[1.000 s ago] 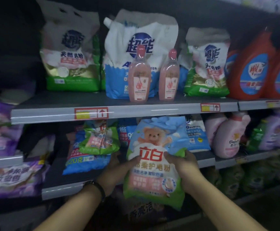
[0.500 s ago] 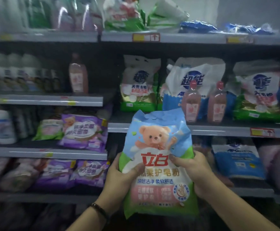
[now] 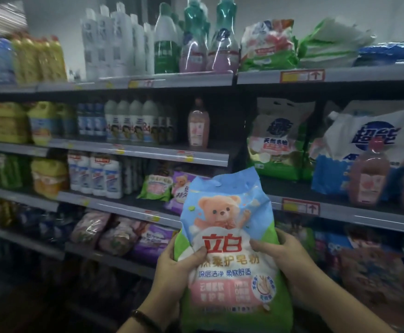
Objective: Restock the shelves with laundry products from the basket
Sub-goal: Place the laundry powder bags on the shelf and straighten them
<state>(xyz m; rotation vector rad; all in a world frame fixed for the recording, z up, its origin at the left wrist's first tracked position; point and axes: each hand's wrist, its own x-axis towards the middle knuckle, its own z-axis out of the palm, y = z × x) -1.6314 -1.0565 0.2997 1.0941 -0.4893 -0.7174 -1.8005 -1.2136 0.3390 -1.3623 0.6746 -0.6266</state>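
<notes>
Raised higher, both hands (image 3: 232,265) grip bag (image 3: 227,236) upright.

Soap powder bag (image 3: 230,255) held upright in front of the shelves (image 3: 340,213)

The bag is soft plastic, blue on top with a teddy bear picture, white middle with red characters, pink panel and green bottom. It stands upright, slightly crumpled at the top, lower than the shelf edge with the red price label and not touching it.

A bag (image 3: 230,248) printed in sky blue, green and pink, with a tan bear and red lettering, is seen. Yellow jugs (image 3: 44,122) and purple bags (image 3: 153,239) are shelved left.
</notes>
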